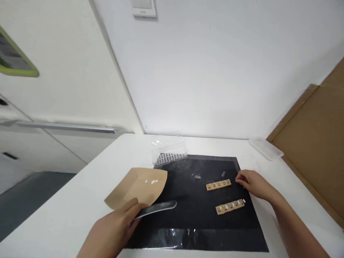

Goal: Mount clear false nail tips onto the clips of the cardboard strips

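My left hand [120, 224] grips a long grey nail file [161, 207] with a rounded end, which points right over a black mat [188, 208]. Beneath and behind that hand lies a sheet of brown paper [129, 184] bearing small white bits. At the mat's right edge, my right hand [249, 182] is closed in a pinch; whatever its fingertips hold is too small to make out. Beside it lies a cardboard strip [218, 185] with metal studs carrying small nail tips. A second studded strip [229, 207] with white nail tips lies nearer me. Two loose clear nail tips [197, 176] rest on the mat.
A clear plastic box [169, 152] with rows of compartments stands at the mat's back left. Toward the back right, a translucent lid or tray [266, 149] lies by a large cardboard panel [317, 143]. A white wall [215, 79] borders the white table [88, 200].
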Demonstrator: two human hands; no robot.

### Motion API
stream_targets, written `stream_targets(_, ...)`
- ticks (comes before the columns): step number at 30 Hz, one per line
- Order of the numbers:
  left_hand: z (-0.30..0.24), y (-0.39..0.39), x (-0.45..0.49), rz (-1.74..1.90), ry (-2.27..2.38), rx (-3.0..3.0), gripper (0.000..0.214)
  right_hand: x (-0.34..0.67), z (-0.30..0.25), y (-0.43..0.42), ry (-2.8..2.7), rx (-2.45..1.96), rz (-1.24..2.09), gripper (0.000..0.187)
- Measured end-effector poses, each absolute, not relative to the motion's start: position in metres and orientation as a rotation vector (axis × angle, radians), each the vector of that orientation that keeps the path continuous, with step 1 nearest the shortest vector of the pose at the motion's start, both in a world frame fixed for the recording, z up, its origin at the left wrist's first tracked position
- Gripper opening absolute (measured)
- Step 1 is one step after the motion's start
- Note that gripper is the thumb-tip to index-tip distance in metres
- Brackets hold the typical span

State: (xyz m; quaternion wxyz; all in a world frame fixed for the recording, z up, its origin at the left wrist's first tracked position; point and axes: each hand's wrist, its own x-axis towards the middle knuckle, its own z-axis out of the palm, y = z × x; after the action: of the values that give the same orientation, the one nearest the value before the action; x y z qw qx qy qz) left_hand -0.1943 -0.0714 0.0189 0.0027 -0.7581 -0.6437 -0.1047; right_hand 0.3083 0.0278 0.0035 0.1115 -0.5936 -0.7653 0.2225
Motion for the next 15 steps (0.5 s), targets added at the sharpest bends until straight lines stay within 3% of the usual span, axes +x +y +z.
stream_targets(6,0.068,-0.063,-0.133,-0.191,-1.473,-2.522,0.049,0.309,0.006,0.028,-2.21,-1.73,0.713,0.018)
stream_targets(11,0.114,-0.006,-0.048,0.009,-1.25,-2.655,0.037,0.311,0.005,0.03,-2.179,-1.686,0.795,0.014)
stream_targets(15,0.115,0.052,0.012,0.066,-1.247,-2.808,0.021,0.314,0.002,0.033,-2.151,-1.656,0.835,0.012)
